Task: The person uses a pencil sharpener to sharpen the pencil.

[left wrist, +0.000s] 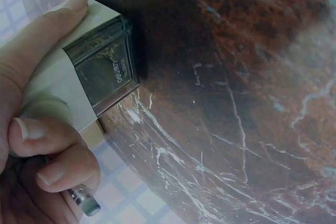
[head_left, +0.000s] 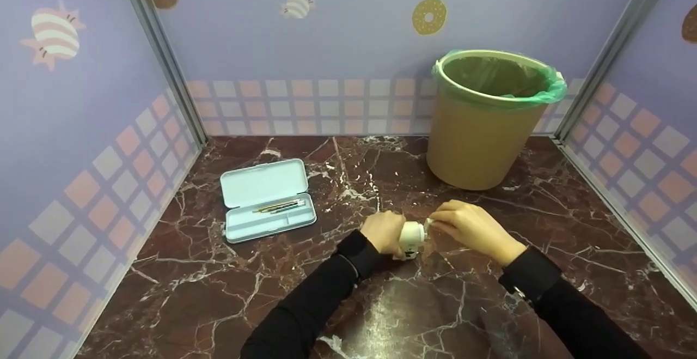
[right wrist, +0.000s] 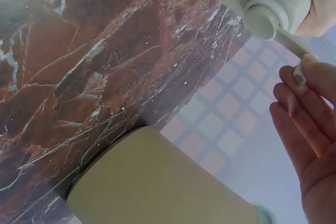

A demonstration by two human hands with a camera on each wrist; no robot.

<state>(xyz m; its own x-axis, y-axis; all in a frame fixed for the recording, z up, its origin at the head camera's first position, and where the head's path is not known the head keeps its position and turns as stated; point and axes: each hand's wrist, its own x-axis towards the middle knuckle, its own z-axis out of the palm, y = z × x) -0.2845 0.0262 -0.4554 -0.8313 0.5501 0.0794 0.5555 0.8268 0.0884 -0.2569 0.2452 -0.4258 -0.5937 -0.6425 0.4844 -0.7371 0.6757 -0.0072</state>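
Observation:
My left hand (head_left: 383, 232) grips a white hand-crank pencil sharpener (head_left: 411, 237) low over the marble-patterned table. The sharpener's dark see-through shavings drawer (left wrist: 107, 61) shows in the left wrist view, with the thumb along the white body. A pencil's eraser end with its metal band (left wrist: 85, 200) sticks out by the curled left fingers; its other end is hidden. With thumb and fingertips my right hand (head_left: 472, 230) pinches the small knob at the end of the white crank (right wrist: 287, 41), on the sharpener's right side.
Left of the hands lies an open light-blue pencil case (head_left: 264, 182) with several pencils (head_left: 280, 206) in it. A tan waste bin (head_left: 479, 141) with a green liner (head_left: 550, 95) stands at the back right. White bits are scattered across the table (head_left: 207, 293), and patterned panels enclose it.

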